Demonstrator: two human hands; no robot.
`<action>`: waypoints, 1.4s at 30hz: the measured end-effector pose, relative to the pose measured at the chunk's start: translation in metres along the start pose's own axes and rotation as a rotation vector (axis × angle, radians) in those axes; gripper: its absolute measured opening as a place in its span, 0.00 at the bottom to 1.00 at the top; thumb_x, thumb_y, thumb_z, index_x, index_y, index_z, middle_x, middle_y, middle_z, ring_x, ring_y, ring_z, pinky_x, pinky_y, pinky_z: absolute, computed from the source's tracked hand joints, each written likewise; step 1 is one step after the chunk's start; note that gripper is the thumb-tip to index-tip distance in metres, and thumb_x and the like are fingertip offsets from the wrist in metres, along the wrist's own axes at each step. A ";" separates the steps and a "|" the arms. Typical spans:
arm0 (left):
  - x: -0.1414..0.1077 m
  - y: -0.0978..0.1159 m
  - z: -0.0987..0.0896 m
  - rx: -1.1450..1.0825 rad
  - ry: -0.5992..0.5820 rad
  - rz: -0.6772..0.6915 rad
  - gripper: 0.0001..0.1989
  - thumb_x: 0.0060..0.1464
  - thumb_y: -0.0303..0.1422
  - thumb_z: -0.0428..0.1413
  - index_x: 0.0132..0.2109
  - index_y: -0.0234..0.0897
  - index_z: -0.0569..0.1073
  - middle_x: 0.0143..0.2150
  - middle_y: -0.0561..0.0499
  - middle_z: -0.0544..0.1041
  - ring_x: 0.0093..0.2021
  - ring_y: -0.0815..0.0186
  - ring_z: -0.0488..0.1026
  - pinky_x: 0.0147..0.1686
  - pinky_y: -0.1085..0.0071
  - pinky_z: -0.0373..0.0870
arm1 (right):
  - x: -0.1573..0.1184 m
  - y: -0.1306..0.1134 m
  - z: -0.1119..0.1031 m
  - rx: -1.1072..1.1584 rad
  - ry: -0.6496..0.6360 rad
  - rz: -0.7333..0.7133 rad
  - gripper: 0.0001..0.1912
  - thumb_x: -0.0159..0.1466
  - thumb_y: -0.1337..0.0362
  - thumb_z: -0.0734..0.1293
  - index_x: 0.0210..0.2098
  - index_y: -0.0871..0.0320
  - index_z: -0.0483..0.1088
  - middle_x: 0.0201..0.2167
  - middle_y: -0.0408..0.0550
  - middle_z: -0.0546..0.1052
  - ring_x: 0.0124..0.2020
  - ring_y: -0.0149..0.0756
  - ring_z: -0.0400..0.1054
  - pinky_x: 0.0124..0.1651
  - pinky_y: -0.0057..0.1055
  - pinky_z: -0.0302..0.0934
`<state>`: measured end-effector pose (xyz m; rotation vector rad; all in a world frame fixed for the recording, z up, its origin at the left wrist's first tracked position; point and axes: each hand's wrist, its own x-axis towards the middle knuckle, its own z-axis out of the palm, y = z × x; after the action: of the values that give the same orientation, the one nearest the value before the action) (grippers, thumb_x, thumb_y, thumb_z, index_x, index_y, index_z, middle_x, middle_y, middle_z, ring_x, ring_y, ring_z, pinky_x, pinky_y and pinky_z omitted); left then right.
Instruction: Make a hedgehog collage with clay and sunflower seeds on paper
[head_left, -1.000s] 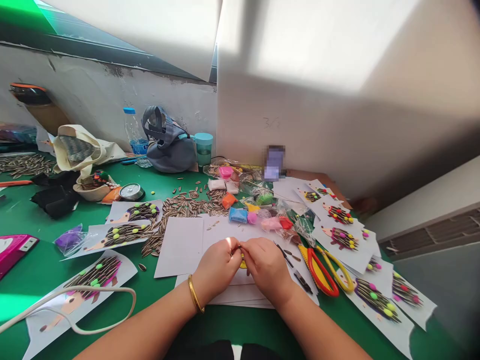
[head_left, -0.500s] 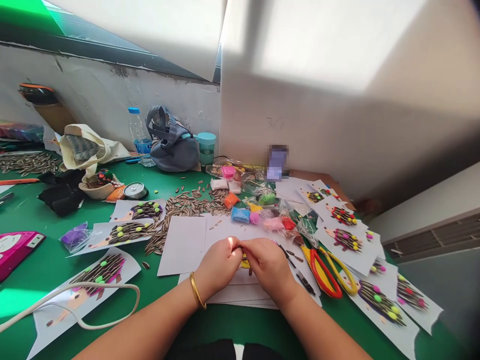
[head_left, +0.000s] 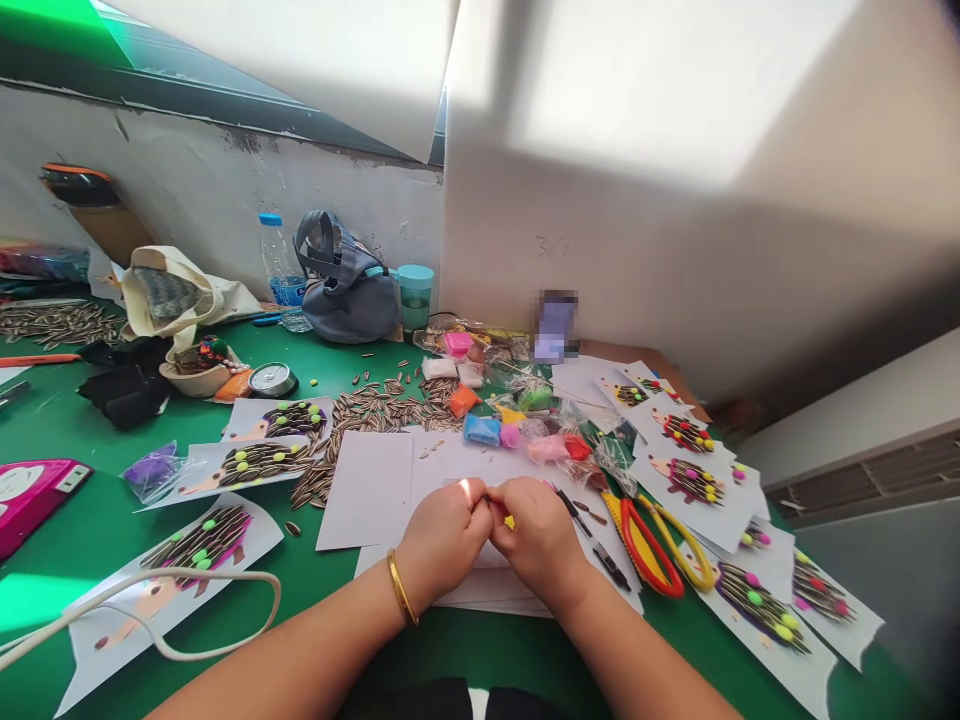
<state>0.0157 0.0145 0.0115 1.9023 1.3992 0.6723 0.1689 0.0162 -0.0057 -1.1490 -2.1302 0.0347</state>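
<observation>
My left hand [head_left: 444, 535], with a gold bangle [head_left: 403, 588] at its wrist, meets my right hand [head_left: 538, 535] over stacked white paper [head_left: 465, 590]. Both are closed, their fingertips pinched together. Whatever is between them is mostly hidden; only a small dark spot shows there. A bit of yellow [head_left: 510, 522] peeks out beneath the right fingers. Close to the right hand lie a black pen [head_left: 609, 562] and scissors with red and yellow handles [head_left: 649, 550]. A white sheet [head_left: 365, 490] is to the left of the left hand, beside a heap of sunflower seeds [head_left: 379, 408].
Packets of coloured clay [head_left: 481, 430] lie behind the hands. Hedgehog pictures covered in seeds and clay balls [head_left: 757, 600] spread along the right; more [head_left: 199, 540] lie at left under a white cable [head_left: 225, 572]. A bag [head_left: 349, 295], bottle [head_left: 281, 270] and cup [head_left: 415, 298] stand at the back.
My hands have turned slightly and closed in on each other, the left moving a little right. Less yellow shows between them. Objects on the table stay put.
</observation>
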 end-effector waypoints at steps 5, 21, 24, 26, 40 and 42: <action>0.003 -0.003 -0.001 -0.150 -0.017 -0.026 0.11 0.59 0.30 0.44 0.27 0.40 0.60 0.24 0.55 0.65 0.26 0.67 0.61 0.27 0.70 0.53 | 0.004 0.000 -0.006 0.264 -0.080 0.212 0.08 0.62 0.70 0.62 0.32 0.56 0.74 0.26 0.44 0.76 0.28 0.35 0.69 0.33 0.30 0.60; 0.009 -0.012 -0.001 -0.318 -0.077 0.013 0.19 0.63 0.44 0.44 0.28 0.39 0.62 0.25 0.56 0.64 0.27 0.68 0.60 0.27 0.73 0.57 | 0.005 -0.005 -0.015 0.584 -0.127 0.479 0.08 0.61 0.69 0.63 0.34 0.56 0.75 0.25 0.41 0.76 0.24 0.31 0.69 0.29 0.26 0.63; 0.009 -0.013 -0.001 -0.323 -0.084 0.031 0.18 0.63 0.44 0.45 0.28 0.39 0.62 0.25 0.56 0.64 0.27 0.68 0.60 0.27 0.73 0.57 | 0.004 -0.005 -0.013 0.663 -0.141 0.546 0.06 0.60 0.67 0.64 0.33 0.57 0.74 0.24 0.41 0.75 0.23 0.30 0.68 0.26 0.26 0.62; 0.009 -0.013 -0.001 -0.318 -0.080 0.045 0.17 0.63 0.43 0.45 0.29 0.39 0.62 0.26 0.56 0.64 0.27 0.68 0.60 0.28 0.73 0.58 | 0.004 -0.004 -0.011 0.772 -0.158 0.603 0.06 0.61 0.64 0.64 0.33 0.57 0.72 0.24 0.42 0.75 0.22 0.31 0.67 0.23 0.26 0.62; 0.007 -0.014 -0.004 0.019 0.096 0.177 0.15 0.62 0.37 0.46 0.27 0.39 0.63 0.25 0.54 0.66 0.27 0.68 0.63 0.29 0.71 0.56 | 0.000 -0.002 0.001 0.815 -0.077 0.623 0.09 0.63 0.59 0.66 0.36 0.58 0.72 0.25 0.43 0.73 0.21 0.31 0.68 0.20 0.25 0.65; 0.008 -0.014 -0.007 0.084 0.142 0.201 0.16 0.63 0.37 0.45 0.27 0.39 0.63 0.25 0.54 0.66 0.27 0.67 0.63 0.29 0.71 0.57 | 0.000 0.000 0.001 0.809 -0.052 0.638 0.09 0.62 0.58 0.66 0.38 0.57 0.72 0.27 0.43 0.74 0.21 0.31 0.68 0.17 0.25 0.64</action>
<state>0.0046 0.0265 0.0053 2.1166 1.3519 0.8727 0.1686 0.0170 -0.0062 -1.2354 -1.4423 1.1073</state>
